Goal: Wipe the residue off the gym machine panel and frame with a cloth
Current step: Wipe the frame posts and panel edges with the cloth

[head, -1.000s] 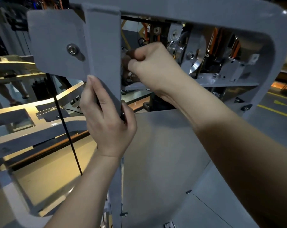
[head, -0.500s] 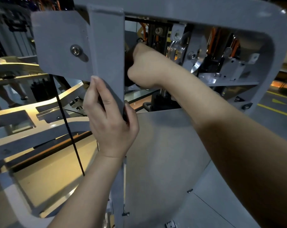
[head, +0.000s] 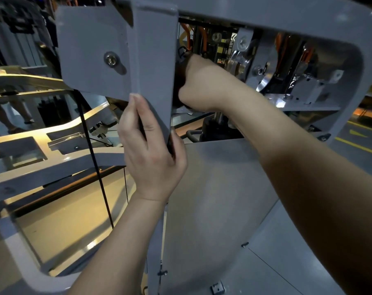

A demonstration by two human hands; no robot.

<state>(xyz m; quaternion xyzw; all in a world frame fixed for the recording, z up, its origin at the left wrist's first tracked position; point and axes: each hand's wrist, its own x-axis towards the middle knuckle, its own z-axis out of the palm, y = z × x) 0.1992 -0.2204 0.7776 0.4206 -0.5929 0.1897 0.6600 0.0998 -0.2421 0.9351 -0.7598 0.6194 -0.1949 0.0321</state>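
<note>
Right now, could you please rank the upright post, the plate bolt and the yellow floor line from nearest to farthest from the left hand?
1. Upright post: gripped by the left hand.
2. Plate bolt: above, to the left.
3. Yellow floor line: far right, on the floor.

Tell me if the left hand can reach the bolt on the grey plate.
Probably yes: the bolt sits on the plate's bare face above the left hand, nothing between; it must first release the upright it grips.
</note>
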